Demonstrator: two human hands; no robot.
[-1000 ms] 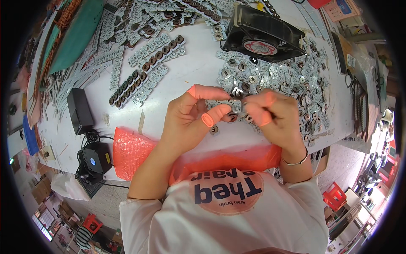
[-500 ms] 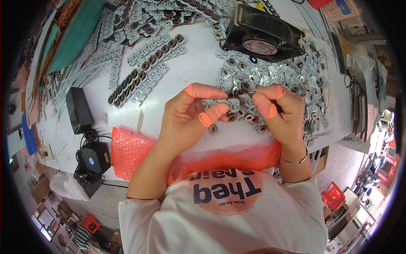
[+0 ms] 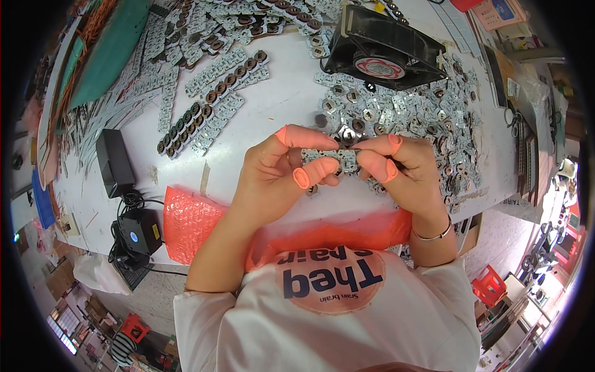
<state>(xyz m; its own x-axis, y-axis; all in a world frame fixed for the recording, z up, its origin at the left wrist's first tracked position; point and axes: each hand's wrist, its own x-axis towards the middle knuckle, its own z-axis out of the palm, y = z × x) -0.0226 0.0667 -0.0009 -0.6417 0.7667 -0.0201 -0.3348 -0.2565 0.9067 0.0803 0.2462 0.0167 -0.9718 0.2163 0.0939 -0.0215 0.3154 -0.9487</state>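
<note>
A short strip of small circuit boards [image 3: 348, 162], silvery with fine parts on it, is held level between my two hands. My left hand [image 3: 268, 177] pinches its left portion between thumb and fingers. At the strip's right end, my right hand [image 3: 409, 173] has thumb and forefinger closed on it. Orange finger cots cover the thumb and forefinger of both hands. Just beyond the fingertips lies a heap of loose small circuit boards [image 3: 406, 111], several with dark round parts. A blurred dark round piece [image 3: 320, 120] shows beyond my left fingers.
A black fan [image 3: 387, 53] stands behind the heap. Rows of board strips with round brown parts [image 3: 229, 80] lie at the far left, near more piled strips [image 3: 211, 25]. Black boxes with cables [image 3: 137, 229] and red bubble wrap [image 3: 192, 223] are at the near left.
My right hand has moved slightly left and down, its fingertips now meeting the strip's right end. The piece there was tilted and now lines up. A blurred round piece has appeared beyond my left hand.
</note>
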